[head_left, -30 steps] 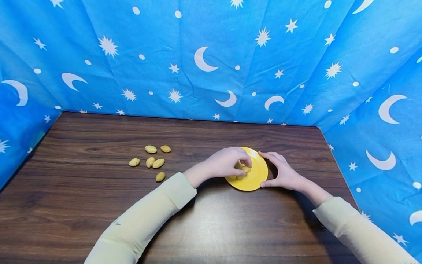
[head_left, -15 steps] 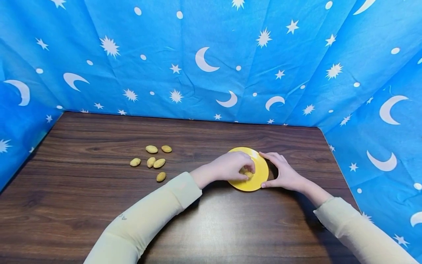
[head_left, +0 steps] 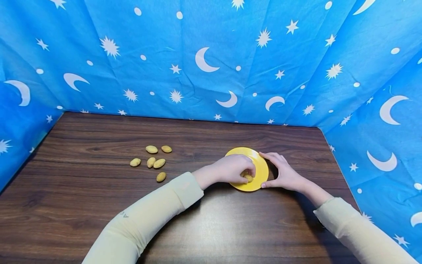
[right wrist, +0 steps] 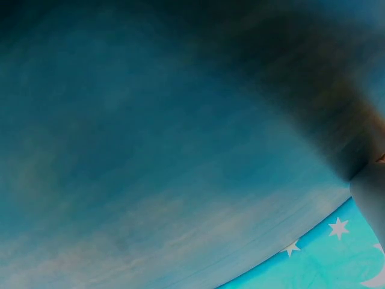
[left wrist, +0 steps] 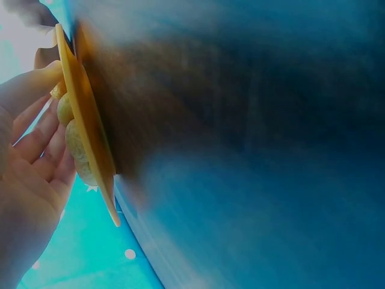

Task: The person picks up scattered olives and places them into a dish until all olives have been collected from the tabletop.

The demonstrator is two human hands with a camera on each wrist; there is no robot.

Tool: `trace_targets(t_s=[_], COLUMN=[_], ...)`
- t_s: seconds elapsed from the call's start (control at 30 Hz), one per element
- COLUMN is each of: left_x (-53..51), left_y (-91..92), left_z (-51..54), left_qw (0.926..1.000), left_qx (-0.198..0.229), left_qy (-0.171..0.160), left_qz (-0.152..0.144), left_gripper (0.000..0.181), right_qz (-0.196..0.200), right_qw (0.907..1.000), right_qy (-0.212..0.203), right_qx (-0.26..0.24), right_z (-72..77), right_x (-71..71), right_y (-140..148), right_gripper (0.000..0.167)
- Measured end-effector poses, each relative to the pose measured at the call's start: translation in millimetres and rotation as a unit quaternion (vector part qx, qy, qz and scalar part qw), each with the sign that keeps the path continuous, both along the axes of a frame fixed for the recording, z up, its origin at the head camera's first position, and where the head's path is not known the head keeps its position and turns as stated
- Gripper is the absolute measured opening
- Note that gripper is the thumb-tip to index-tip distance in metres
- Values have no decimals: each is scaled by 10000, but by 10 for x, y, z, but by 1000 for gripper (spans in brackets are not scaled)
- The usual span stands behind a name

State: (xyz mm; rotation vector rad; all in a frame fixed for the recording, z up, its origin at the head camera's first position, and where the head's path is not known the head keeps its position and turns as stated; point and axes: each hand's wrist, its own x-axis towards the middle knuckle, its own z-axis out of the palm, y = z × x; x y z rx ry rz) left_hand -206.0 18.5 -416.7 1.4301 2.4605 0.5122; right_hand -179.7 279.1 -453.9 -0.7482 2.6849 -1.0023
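Note:
In the head view my left hand is over a yellow plate. Its thumb and fingertips hold a wrinkled, yellow-brown oval nut just above or against the plate. The left wrist view gives a side look at the plate, with several such nuts along it by the fingers. My right hand grips the plate's right rim, thumb at the near side and fingers at the far side. My left hand and sleeve hide part of the plate. The right wrist view shows almost none of the right hand.
Several more oval nuts lie loosely grouped on the dark wooden table, left of the plate. A blue cloth with white moons and stars hangs behind the table and along both sides.
My left hand has shifted slightly right and toward me over the plate, with the nut between its fingertips. The right hand and the loose nuts stay where they were.

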Motion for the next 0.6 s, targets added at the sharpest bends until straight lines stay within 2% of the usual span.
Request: trace_targets(t_s=[0.27, 0.6], left_x=[-10, -20], left_y=[2, -37], left_z=[-20, 16], left_qw=[10000, 9999], left_qx=[-40, 100], left_qy=[24, -57], left_qz=[20, 33], left_gripper=[11, 14], right_qz=[25, 26], right_qw=[10000, 10000], right_qy=[2, -12], right_qx=[-42, -41], right_z=[-1, -8], right_x=[3, 5], right_y=[0, 1], right_gripper=[102, 102])
